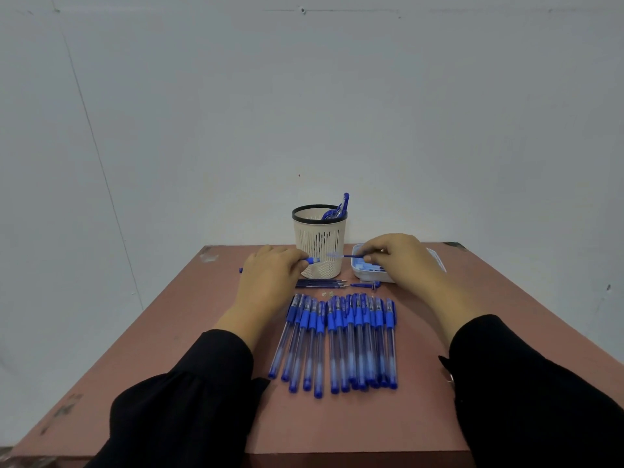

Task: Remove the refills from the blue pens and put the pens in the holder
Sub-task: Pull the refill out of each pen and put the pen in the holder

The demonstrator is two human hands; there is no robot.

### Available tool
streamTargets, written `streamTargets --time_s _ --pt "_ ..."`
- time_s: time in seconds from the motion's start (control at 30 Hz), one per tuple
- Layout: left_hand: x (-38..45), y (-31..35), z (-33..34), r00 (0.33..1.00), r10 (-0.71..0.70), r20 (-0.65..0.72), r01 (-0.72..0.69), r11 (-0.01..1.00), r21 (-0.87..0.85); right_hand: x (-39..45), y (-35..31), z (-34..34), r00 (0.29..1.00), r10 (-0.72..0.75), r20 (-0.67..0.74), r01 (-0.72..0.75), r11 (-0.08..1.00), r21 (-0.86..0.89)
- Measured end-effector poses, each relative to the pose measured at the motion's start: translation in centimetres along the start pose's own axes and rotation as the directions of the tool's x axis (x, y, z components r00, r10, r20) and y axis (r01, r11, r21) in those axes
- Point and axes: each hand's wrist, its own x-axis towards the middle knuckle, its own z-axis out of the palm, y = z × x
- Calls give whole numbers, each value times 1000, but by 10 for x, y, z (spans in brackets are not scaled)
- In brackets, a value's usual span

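The holder (319, 243) stands between the left hand (270, 275) and the right hand (401, 261), blocking the straight way across. A row of blue pens (341, 339) fills the table's (169, 349) middle; loose refills (320, 284) lie just behind them. A tray (366, 275) crowds the right. Bare table flanks the row.

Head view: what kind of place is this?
Likely a staged work table indoors, not a lived-in desk: a bare reddish table against a plain grey wall, holding only a pen holder, a row of blue pens and a small white tray.
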Motion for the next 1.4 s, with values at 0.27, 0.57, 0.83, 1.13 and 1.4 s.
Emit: streamTargets --time_s 0.27,0.57,0.83,1.13,1.4 --pt "0 0 0 1000 6 -2 -6 1000 -14 -2 -6 6 1000 -18 8 19 998 -52" --pt "0 0 1 1000 4 4 -4 1000 -3 -3 -9 7 1000 -28 5 29 999 -38" --pt "0 1 1 1000 13 7 -13 1000 -4 -3 -7 7 1000 -22 -10 21 997 -70" --pt "-1 0 1 1000 6 -4 -6 1000 9 -4 -8 7 1000 -25 -2 25 997 -75" --pt "0 0 1 1000 12 -15 -12 1000 -5 -2 -7 8 1000 -19 -5 19 996 -89"
